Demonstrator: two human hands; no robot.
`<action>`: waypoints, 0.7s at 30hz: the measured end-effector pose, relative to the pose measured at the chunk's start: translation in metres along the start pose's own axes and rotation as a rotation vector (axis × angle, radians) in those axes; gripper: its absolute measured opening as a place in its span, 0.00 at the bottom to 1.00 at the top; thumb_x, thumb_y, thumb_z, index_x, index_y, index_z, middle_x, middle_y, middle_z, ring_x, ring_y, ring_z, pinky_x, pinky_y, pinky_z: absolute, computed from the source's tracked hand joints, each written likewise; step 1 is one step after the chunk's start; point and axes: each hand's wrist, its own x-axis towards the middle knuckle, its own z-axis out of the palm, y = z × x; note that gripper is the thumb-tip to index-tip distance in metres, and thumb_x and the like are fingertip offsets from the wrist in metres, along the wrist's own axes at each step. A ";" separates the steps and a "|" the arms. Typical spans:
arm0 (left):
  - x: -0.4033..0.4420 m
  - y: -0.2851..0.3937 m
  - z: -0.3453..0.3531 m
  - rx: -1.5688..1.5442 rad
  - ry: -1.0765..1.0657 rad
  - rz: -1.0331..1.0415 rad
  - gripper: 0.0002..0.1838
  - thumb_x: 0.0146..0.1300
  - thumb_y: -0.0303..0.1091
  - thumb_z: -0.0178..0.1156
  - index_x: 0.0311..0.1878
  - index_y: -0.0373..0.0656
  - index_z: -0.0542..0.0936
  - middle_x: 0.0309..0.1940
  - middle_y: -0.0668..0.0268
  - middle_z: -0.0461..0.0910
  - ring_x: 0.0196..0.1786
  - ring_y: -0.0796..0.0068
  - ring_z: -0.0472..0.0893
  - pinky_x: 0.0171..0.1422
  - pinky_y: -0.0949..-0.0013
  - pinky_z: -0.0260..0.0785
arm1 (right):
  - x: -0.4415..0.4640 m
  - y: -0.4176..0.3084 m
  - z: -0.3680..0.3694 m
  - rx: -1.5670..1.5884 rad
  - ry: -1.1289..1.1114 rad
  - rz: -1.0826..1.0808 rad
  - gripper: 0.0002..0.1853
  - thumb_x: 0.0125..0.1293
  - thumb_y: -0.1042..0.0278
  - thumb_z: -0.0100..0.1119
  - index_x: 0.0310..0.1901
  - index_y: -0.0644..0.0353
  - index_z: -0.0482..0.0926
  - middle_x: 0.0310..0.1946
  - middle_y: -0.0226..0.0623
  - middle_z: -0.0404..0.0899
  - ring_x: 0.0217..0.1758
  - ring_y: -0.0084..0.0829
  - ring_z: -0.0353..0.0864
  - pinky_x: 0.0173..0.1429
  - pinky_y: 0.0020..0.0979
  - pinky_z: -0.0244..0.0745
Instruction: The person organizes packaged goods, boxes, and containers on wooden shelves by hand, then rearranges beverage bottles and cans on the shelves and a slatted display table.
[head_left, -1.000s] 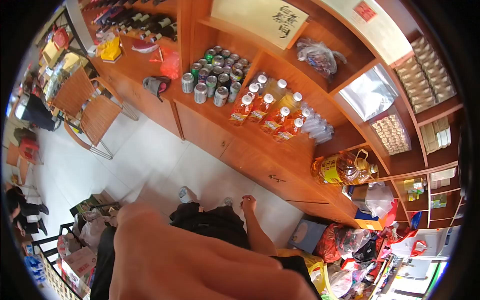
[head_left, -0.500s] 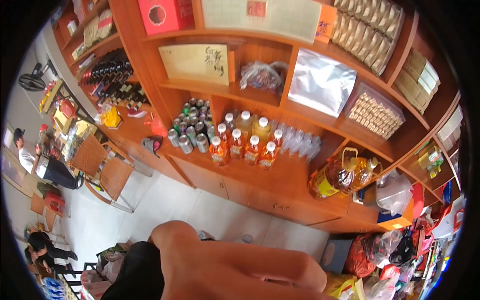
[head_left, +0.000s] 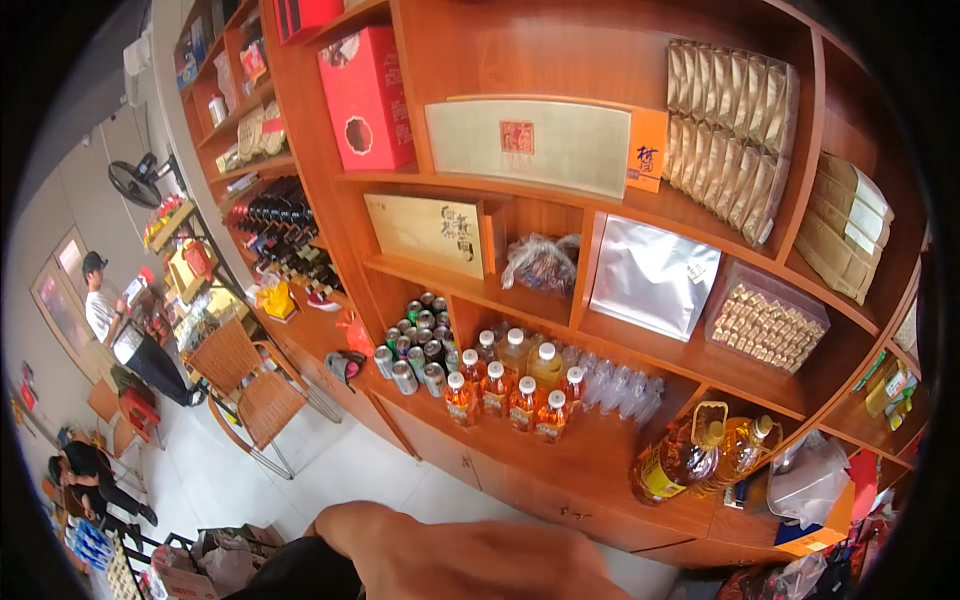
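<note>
Setting: a room with a white tiled floor (head_left: 350, 475), a wicker chair (head_left: 265, 408) at left and a long wooden cabinet (head_left: 590, 455) running obliquely beneath open shelves. One hand, apparently your left (head_left: 455, 555), fills the bottom centre, close to the lens and blurred. Grip: cannot tell whether its fingers are apart or together; no held object is visible, though the underside is hidden. Your right hand is out of view, grip unknown. In the picture your hand lies nearest the cabinet's front; contact cannot be confirmed. Orange drink bottles (head_left: 522, 403) stand upright on the counter above it, between drink cans (head_left: 404, 377) and clear bottles (head_left: 625, 392); oil jugs (head_left: 663, 468) stand further right. Handling notes, as judgement: hold your hand lower and off the lens axis, so fingertips and contact points can be read. The bottles stand close together; any approach is best made from the open front edge, slowly, with your wrist clear of the caps. A bottle would be best taken round its body and lifted straight, since a sideways pull could tip its neighbours. The jugs look heavy; support handle and base.
</note>
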 end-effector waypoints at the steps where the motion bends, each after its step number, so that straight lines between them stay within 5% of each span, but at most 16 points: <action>1: -0.007 0.007 -0.008 0.101 -0.097 -0.164 0.19 0.76 0.50 0.50 0.44 0.48 0.84 0.38 0.62 0.86 0.35 0.64 0.82 0.35 0.64 0.75 | 0.007 -0.012 0.016 0.068 0.005 -0.080 0.08 0.62 0.77 0.52 0.39 0.65 0.81 0.19 0.37 0.74 0.16 0.31 0.74 0.19 0.34 0.68; 4: -0.047 -0.057 -0.080 0.179 -0.611 -0.297 0.19 0.71 0.41 0.60 0.58 0.39 0.77 0.52 0.51 0.81 0.52 0.51 0.81 0.55 0.49 0.73 | 0.020 -0.108 0.060 0.235 -0.174 -0.579 0.06 0.68 0.78 0.51 0.36 0.63 0.79 0.22 0.32 0.73 0.20 0.24 0.72 0.22 0.29 0.66; 7: -0.174 -0.096 -0.133 0.949 -0.881 -0.667 0.26 0.71 0.48 0.55 0.66 0.44 0.72 0.54 0.52 0.80 0.55 0.47 0.80 0.61 0.47 0.71 | -0.069 -0.301 0.062 0.227 -0.323 -0.751 0.06 0.72 0.79 0.54 0.34 0.61 0.76 0.21 0.27 0.71 0.20 0.18 0.69 0.23 0.23 0.63; 9: -0.292 -0.069 -0.187 1.318 -1.267 -1.350 0.30 0.72 0.51 0.53 0.70 0.42 0.71 0.64 0.51 0.76 0.62 0.49 0.78 0.67 0.52 0.68 | -0.086 -0.361 0.074 0.354 -0.300 -0.916 0.05 0.72 0.79 0.54 0.35 0.62 0.76 0.20 0.27 0.70 0.20 0.17 0.68 0.22 0.22 0.62; 10: -0.363 -0.059 -0.229 1.137 -1.306 -1.650 0.26 0.72 0.50 0.52 0.64 0.43 0.76 0.59 0.46 0.79 0.57 0.49 0.82 0.59 0.41 0.73 | -0.120 -0.403 0.069 0.418 -0.424 -0.845 0.05 0.72 0.78 0.54 0.36 0.62 0.77 0.21 0.27 0.71 0.21 0.17 0.69 0.23 0.22 0.63; 13: -0.428 0.018 -0.266 0.882 -0.931 -1.814 0.33 0.72 0.66 0.49 0.70 0.54 0.75 0.66 0.46 0.75 0.66 0.44 0.76 0.69 0.42 0.68 | -0.225 -0.490 0.053 0.560 -0.754 -0.831 0.06 0.72 0.75 0.53 0.42 0.64 0.81 0.24 0.33 0.77 0.28 0.21 0.76 0.31 0.24 0.70; 15: -0.433 0.028 -0.268 0.838 -0.830 -1.853 0.33 0.72 0.65 0.49 0.69 0.53 0.75 0.65 0.46 0.76 0.65 0.44 0.77 0.69 0.42 0.68 | -0.321 -0.529 0.035 0.862 -1.184 -0.572 0.09 0.71 0.69 0.57 0.43 0.67 0.81 0.26 0.39 0.79 0.29 0.28 0.79 0.33 0.29 0.73; 16: -0.431 0.025 -0.270 0.831 -0.815 -1.857 0.32 0.72 0.64 0.49 0.68 0.52 0.76 0.65 0.46 0.76 0.65 0.44 0.77 0.68 0.42 0.68 | -0.360 -0.535 0.027 0.937 -1.396 -0.711 0.13 0.70 0.66 0.58 0.42 0.70 0.81 0.28 0.42 0.81 0.31 0.36 0.81 0.35 0.35 0.75; 18: -0.432 0.021 -0.270 0.813 -0.807 -1.838 0.32 0.72 0.63 0.49 0.68 0.51 0.76 0.65 0.46 0.76 0.64 0.45 0.78 0.67 0.42 0.69 | -0.428 -0.527 0.027 1.249 -1.893 -0.659 0.14 0.73 0.66 0.56 0.47 0.72 0.79 0.39 0.54 0.83 0.37 0.44 0.84 0.39 0.41 0.79; 20: -0.434 0.017 -0.272 0.802 -0.815 -1.797 0.31 0.72 0.62 0.50 0.67 0.50 0.76 0.64 0.46 0.76 0.63 0.45 0.78 0.67 0.42 0.69 | -0.473 -0.563 0.035 0.746 -2.524 -0.893 0.41 0.72 0.31 0.42 0.57 0.70 0.78 0.52 0.53 0.81 0.55 0.52 0.81 0.60 0.48 0.73; 21: -0.437 0.017 -0.272 0.792 -0.809 -1.769 0.31 0.72 0.62 0.50 0.66 0.50 0.76 0.64 0.46 0.76 0.63 0.45 0.78 0.66 0.42 0.70 | -0.493 -0.558 0.041 0.784 -2.598 -0.871 0.43 0.73 0.30 0.39 0.60 0.72 0.76 0.55 0.54 0.80 0.57 0.52 0.79 0.62 0.48 0.71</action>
